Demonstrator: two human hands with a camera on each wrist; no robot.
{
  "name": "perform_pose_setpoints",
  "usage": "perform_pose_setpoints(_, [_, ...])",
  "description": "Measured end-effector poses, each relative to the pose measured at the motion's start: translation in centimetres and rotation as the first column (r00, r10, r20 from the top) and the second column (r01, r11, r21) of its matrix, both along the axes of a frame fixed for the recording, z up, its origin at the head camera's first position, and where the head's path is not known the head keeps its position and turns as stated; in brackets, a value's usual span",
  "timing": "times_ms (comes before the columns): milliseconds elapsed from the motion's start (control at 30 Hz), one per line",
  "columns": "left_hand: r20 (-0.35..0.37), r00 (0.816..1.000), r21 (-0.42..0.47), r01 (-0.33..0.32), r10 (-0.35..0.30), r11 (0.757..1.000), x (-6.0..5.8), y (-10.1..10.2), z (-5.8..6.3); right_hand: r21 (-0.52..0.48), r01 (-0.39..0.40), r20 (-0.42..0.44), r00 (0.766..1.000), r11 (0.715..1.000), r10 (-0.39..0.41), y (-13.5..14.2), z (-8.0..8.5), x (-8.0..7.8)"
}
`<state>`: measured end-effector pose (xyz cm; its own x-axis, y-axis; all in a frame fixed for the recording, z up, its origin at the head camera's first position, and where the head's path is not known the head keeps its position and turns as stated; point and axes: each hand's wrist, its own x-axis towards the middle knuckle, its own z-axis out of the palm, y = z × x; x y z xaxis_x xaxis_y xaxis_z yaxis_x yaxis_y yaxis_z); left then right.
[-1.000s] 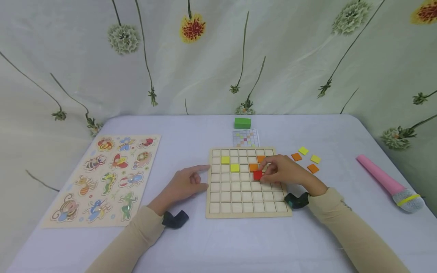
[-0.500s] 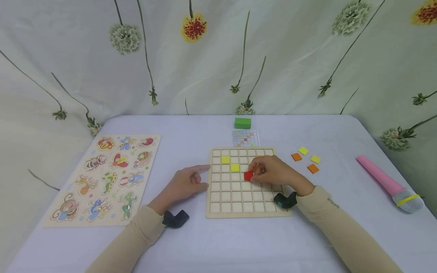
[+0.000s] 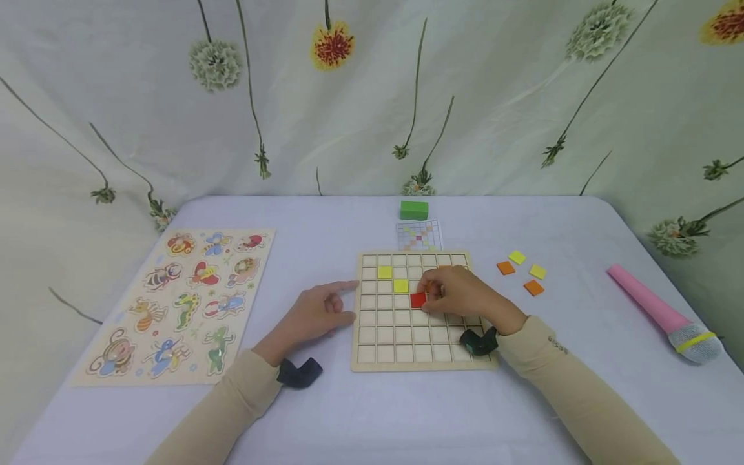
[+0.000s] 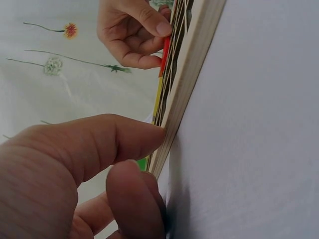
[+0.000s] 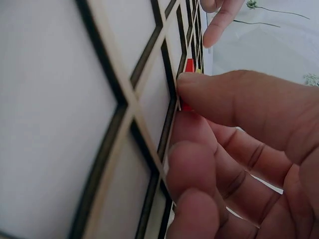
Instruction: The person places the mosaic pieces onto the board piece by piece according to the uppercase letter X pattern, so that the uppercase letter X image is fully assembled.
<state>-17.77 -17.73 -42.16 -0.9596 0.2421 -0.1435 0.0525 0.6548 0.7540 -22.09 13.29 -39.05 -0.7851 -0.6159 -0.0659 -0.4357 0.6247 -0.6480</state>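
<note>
Right hand [image 3: 459,294] shifted leftward, still pinching red tile [image 3: 417,301], grid board [image 3: 407,367] unmoved

The board [image 3: 422,334] has 1 red tile [image 3: 418,300], 2 yellow tiles [image 3: 385,272], 2 part-hidden orange tiles [image 3: 429,289]; right of it, 2 yellows [image 3: 537,271], 2 oranges [image 3: 533,288].
</note>
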Motion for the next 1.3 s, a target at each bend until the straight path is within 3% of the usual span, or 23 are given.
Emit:
perform_pose_setpoints(400, [0.004, 1.0, -0.013, -0.014, 0.014, 1.0, 0.0, 0.1, 0.2, -0.004, -0.017, 0.007, 1.0, 1.0, 0.017, 0.6, 0.0, 0.1])
perform_pose_setpoints(733, [0.009, 1.0, -0.015, -0.013, 0.013, 1.0, 0.0, 0.1, 0.1, -0.115, -0.013, 0.074, 0.997, 0.993, 0.021, 4.2, 0.8, 0.4])
perform_pose_setpoints(1000, [0.011, 1.0, -0.003, -0.011, 0.011, 1.0, 0.0, 0.1, 0.1, -0.162, 0.044, 0.195, 0.981, 0.986, -0.012, 8.3, 2.0, 0.3])
perform_pose_setpoints(1300, [0.013, 1.0, -0.018, -0.02, 0.02, 1.0, 0.0, 0.2, 0.2, -0.187, 0.171, 0.228, 0.965, 0.967, -0.126, 13.0, 2.6, -0.3])
